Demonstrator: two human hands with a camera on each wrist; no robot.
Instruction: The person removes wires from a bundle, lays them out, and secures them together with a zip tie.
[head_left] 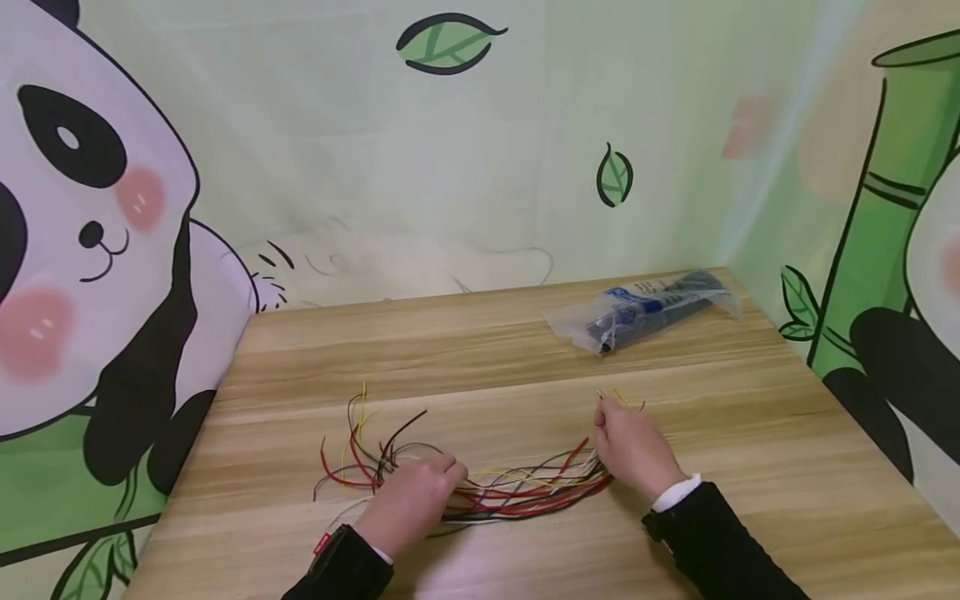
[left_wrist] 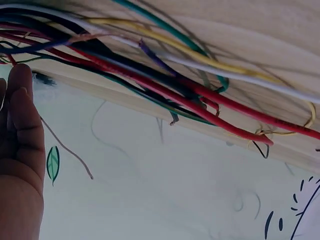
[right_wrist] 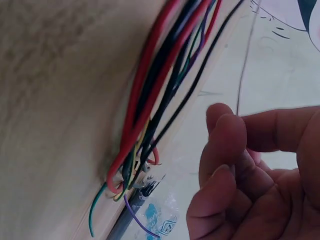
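A loose bundle of red, black, yellow, white and green wires (head_left: pixel 525 493) lies across the wooden table, its ends splayed at the left. My left hand (head_left: pixel 416 500) is over the bundle's left part, with thumb and fingertips together. From behind those fingers a thin wire (left_wrist: pixel 67 150) sticks out in the left wrist view; it seems pinched there, though the contact is hidden. At the bundle's right end, my right hand (head_left: pixel 633 442) pinches a thin wire (right_wrist: pixel 245 65) between thumb and forefinger. That wire runs up out of the right wrist view.
A clear plastic bag (head_left: pixel 645 308) with dark and blue contents lies at the back right of the table (head_left: pixel 450 358). Behind it hangs a pale green backdrop (head_left: pixel 300 150) printed with pandas, leaves and bamboo. Bent wire ends (head_left: pixel 360 425) rise above the tabletop on the left.
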